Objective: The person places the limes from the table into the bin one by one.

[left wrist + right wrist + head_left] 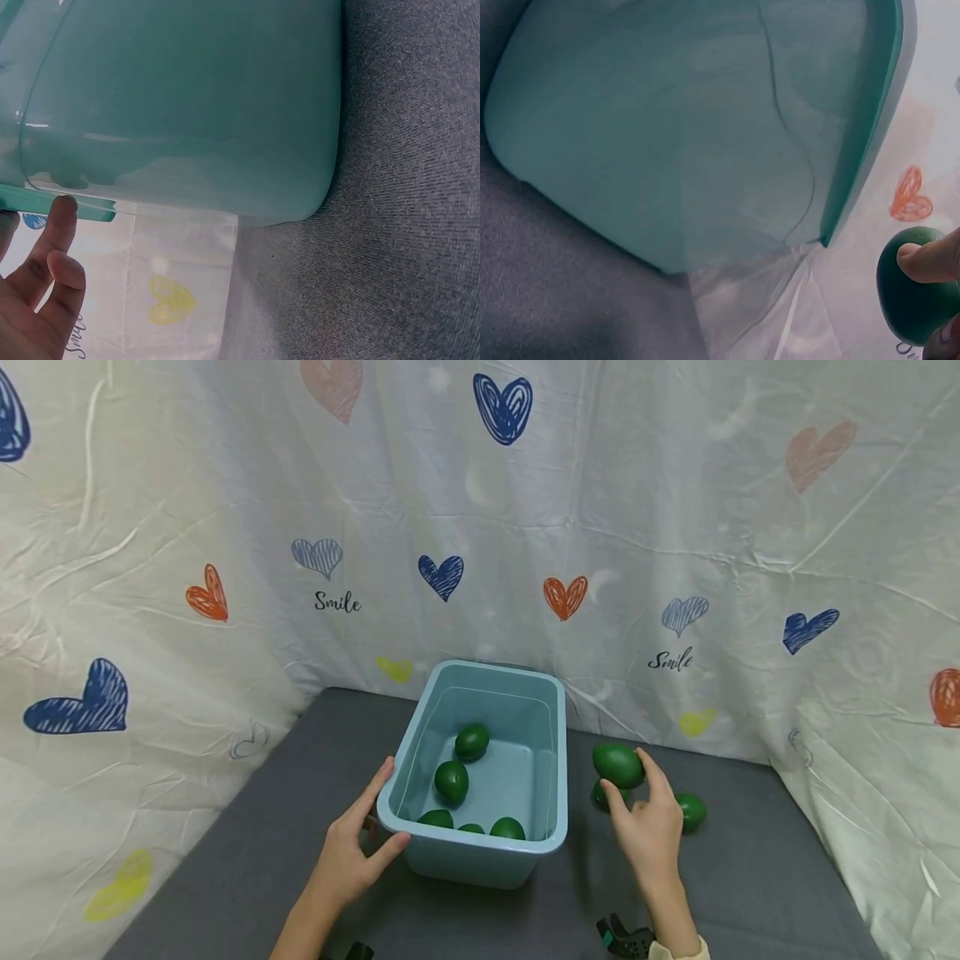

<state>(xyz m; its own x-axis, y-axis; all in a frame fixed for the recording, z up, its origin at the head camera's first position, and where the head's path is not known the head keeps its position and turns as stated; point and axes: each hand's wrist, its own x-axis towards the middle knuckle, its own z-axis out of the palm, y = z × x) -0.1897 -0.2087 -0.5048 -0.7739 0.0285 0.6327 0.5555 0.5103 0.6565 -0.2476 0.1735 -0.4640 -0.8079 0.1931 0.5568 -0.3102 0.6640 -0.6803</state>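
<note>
A light-blue plastic bin [480, 853] stands on the dark cloth, with several green fruits [452, 782] inside it. My left hand [348, 852] grips its near left corner, the thumb at the front rim and fingers along the left side; fingertips [63, 217] touch beneath the rim in the left wrist view. To the right of the bin, my right hand [648, 827] pinches a smooth, dark green oval fruit [618, 765], avocado-like, between thumb and fingers. That fruit [909, 292] is raised off the cloth. Two more lie by this hand, one partly hidden behind the held fruit.
The grey cloth-covered table [255, 852] runs back to a white curtain [480, 527] printed with hearts and the word "Smile". One loose green fruit [691, 812] lies right of my right hand. Black wrist gear [626, 937] shows at the bottom edge.
</note>
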